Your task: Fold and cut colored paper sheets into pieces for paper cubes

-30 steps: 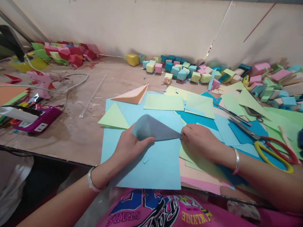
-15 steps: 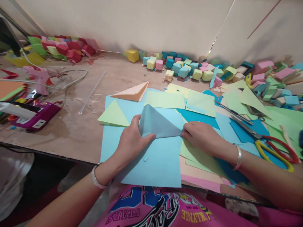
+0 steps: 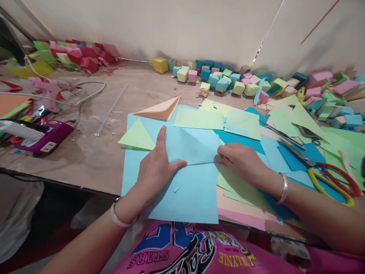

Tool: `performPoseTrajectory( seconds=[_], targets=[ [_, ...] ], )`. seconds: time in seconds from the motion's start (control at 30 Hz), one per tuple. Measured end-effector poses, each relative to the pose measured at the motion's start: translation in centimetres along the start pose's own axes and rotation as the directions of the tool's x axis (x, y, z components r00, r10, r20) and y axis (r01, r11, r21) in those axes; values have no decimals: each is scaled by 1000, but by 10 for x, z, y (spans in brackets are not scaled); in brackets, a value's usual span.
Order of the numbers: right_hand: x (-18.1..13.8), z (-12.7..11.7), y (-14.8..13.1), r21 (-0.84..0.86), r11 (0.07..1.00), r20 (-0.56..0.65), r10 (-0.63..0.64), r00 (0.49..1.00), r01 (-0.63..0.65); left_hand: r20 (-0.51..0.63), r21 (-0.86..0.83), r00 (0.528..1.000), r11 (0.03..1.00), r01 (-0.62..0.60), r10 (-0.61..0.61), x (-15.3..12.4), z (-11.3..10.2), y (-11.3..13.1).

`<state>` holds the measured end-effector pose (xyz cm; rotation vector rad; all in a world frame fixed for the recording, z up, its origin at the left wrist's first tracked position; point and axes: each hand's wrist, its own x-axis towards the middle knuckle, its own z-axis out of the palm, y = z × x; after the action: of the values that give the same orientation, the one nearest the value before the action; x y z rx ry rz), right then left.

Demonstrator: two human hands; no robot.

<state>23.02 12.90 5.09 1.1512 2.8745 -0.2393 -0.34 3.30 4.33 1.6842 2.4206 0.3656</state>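
Note:
A light blue piece of paper (image 3: 194,146) with a faint crease lies between my hands, over a larger light blue sheet (image 3: 182,205). My left hand (image 3: 154,167) rests at its left side, index finger stretched up and thumb spread along the near edge. At the right end of that edge, the curled fingers of my right hand (image 3: 242,160) pinch the paper. A green folded triangle (image 3: 137,136) is left of my left hand, and a peach folded piece (image 3: 161,109) sits beyond it. Below my left thumb is a tiny blue scrap (image 3: 176,189).
Scissors with red and yellow handles (image 3: 330,180) and a darker pair (image 3: 282,133) lie right on loose paper. At left are a pink glue gun (image 3: 47,93), a purple device (image 3: 47,137) and a clear stick (image 3: 111,110). Several paper cubes (image 3: 221,83) line the wall.
The raised triangular fold of the blue paper has gone down and the paper now looks flat. My left index finger has straightened upward; my right hand stays at the right end.

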Motion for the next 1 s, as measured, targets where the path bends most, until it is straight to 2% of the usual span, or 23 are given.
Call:
performPoseTrajectory(
  seconds=[0.1,0.23,0.37,0.47,0.5,0.53,0.6,0.63,0.67,0.73,0.83,0.93,1.0],
  targets=[
    [-6,1,-5,-179,972,-52,-162,985,151,-19,38,998,998,-54,54,-1,1,-2],
    [-15,-1,-9,-282,908,-82,-344,936,309,-21,88,994,991,-101,103,-2,1,-10],
    [-18,-3,-10,-315,886,-72,-381,922,341,-57,183,992,978,-102,115,-6,-9,-27],
    [-17,-2,-9,-311,882,-32,-381,924,353,-134,274,958,939,-210,253,-9,-17,-29],
    [-17,0,-8,-312,882,-30,-380,925,352,-142,278,930,915,-292,340,-9,-18,-24],
    [-16,1,-7,-315,883,-36,-378,925,349,-136,265,882,874,-406,451,-9,-18,-16],
    [-15,4,-6,-325,886,-71,-372,925,331,-90,191,754,754,-628,651,-7,-14,6],
    [-14,6,-5,-329,886,-86,-371,924,325,-25,150,672,667,-730,740,-5,-11,19],
    [-14,6,-4,-331,886,-91,-371,924,323,71,113,617,608,-786,784,-2,-7,31],
    [-13,5,-1,-321,887,-59,-368,928,331,241,38,561,569,-821,792,5,2,51],
    [-12,-2,3,-288,898,68,-329,942,334,382,20,563,603,-798,733,11,15,65],
    [-13,-9,5,-275,907,177,-280,944,320,385,51,600,633,-772,701,11,22,63],
    [-13,-12,4,-267,912,202,-263,944,311,370,45,621,655,-755,691,10,24,61]
  ],
)
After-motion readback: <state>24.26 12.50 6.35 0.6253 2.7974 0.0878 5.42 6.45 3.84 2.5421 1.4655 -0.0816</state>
